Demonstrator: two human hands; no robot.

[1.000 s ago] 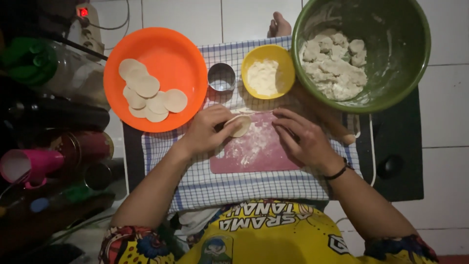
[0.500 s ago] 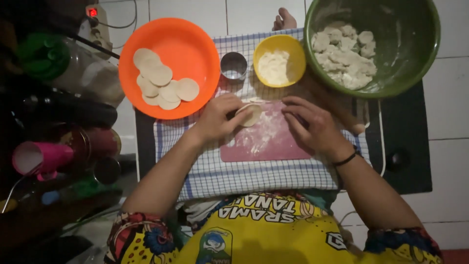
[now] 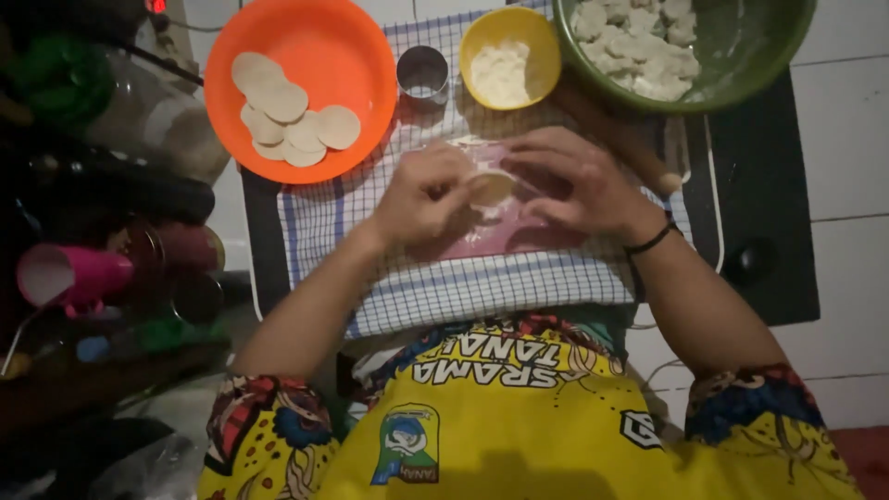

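Here the left hand [image 3: 424, 196] and the right hand [image 3: 572, 181] meet, fingers curled narrow, pinching a small round piece of dough [image 3: 491, 188] between them. Under both hands lies a pink board [image 3: 519, 236] on a checked cloth [image 3: 482, 287]. Just beyond the left hand stands a metal cup [image 3: 422, 72], further left an orange plate [image 3: 366, 56] with flat dough rounds [image 3: 287, 116]. Beyond the right hand sit a yellow bowl [image 3: 542, 42] and a green bowl [image 3: 741, 69].

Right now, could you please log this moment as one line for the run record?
left hand: pinching dough piece | right hand: on dough piece | surface: pink mat | orange plate: flat dough rounds | green bowl: dough lumps
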